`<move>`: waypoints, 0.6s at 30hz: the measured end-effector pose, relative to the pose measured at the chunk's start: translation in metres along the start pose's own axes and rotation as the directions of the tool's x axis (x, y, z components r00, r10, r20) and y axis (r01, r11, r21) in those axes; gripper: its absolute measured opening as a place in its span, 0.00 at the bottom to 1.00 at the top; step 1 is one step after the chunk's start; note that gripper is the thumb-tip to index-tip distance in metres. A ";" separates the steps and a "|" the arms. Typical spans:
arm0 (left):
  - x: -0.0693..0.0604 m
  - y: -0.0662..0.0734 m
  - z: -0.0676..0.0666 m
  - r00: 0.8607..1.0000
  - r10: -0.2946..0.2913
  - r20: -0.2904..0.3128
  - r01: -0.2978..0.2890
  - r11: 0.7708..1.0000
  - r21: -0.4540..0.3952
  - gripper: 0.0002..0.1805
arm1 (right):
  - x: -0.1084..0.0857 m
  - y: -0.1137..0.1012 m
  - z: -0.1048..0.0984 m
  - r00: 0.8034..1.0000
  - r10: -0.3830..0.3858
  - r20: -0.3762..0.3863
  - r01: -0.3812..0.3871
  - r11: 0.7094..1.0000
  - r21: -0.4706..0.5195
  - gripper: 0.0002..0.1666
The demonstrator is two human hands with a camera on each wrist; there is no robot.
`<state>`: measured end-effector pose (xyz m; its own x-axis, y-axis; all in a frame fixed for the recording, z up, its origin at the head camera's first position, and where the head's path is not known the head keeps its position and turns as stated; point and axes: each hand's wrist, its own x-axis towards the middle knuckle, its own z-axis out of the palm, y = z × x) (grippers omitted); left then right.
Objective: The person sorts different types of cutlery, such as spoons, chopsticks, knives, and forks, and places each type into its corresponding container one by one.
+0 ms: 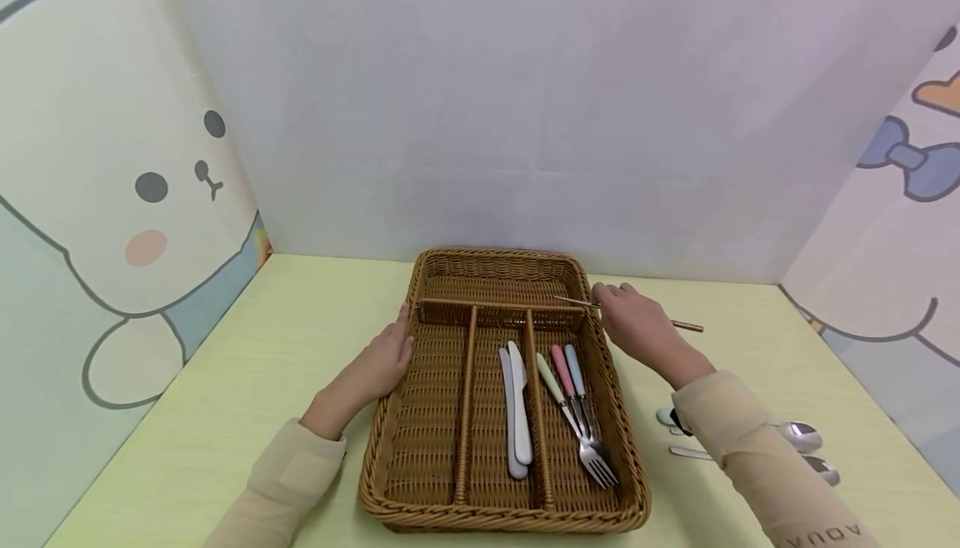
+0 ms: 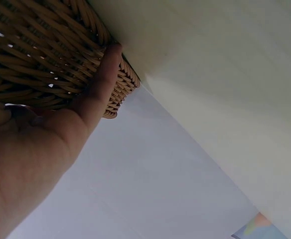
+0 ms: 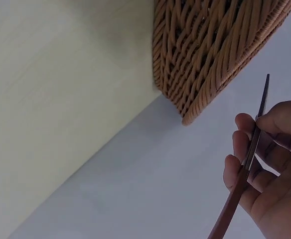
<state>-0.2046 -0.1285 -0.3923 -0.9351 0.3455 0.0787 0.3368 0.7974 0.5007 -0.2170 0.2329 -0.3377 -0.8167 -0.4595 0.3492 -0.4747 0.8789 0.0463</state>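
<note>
A brown wicker basket point(image 1: 465, 415) with dividers stands on the table. The left hand point(image 1: 378, 365) rests against its left side, one finger stretched along the wicker wall point(image 2: 51, 74) in the left wrist view. Above the basket's upper right rim, the right hand point(image 1: 637, 323) pinches thin chopsticks point(image 1: 687, 326), their narrow tips over the back compartment; the right wrist view shows the brown handle end point(image 3: 230, 209) below the fingers. Two knives point(image 1: 519, 415) lie in the middle compartment. Forks with green, pink point(image 1: 562, 365) and blue handles lie in the right one.
Spoons point(image 1: 799, 436) lie on the table point(image 1: 225, 415) right of the basket, partly hidden under the right forearm. A pale wall point(image 1: 525, 115) rises behind the table, and printed cartoon panels point(image 1: 112, 198) stand at both sides.
</note>
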 end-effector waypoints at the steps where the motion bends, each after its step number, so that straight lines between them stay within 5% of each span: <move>1: 0.000 0.000 0.000 1.000 0.001 0.000 -0.001 1.000 -0.002 0.32 | 0.002 -0.002 0.000 1.000 -0.006 0.003 0.006 1.000 -0.008 0.06; 18: -0.002 0.001 -0.002 1.000 0.004 0.001 -0.004 1.000 -0.007 0.32 | 0.045 -0.030 -0.004 0.985 -0.036 0.168 0.019 0.994 0.105 0.16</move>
<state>-0.2028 -0.1289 -0.3905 -0.9336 0.3494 0.0796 0.3398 0.7927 0.5062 -0.2378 0.1865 -0.3198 -0.8424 -0.5059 0.1855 -0.5216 0.8520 -0.0454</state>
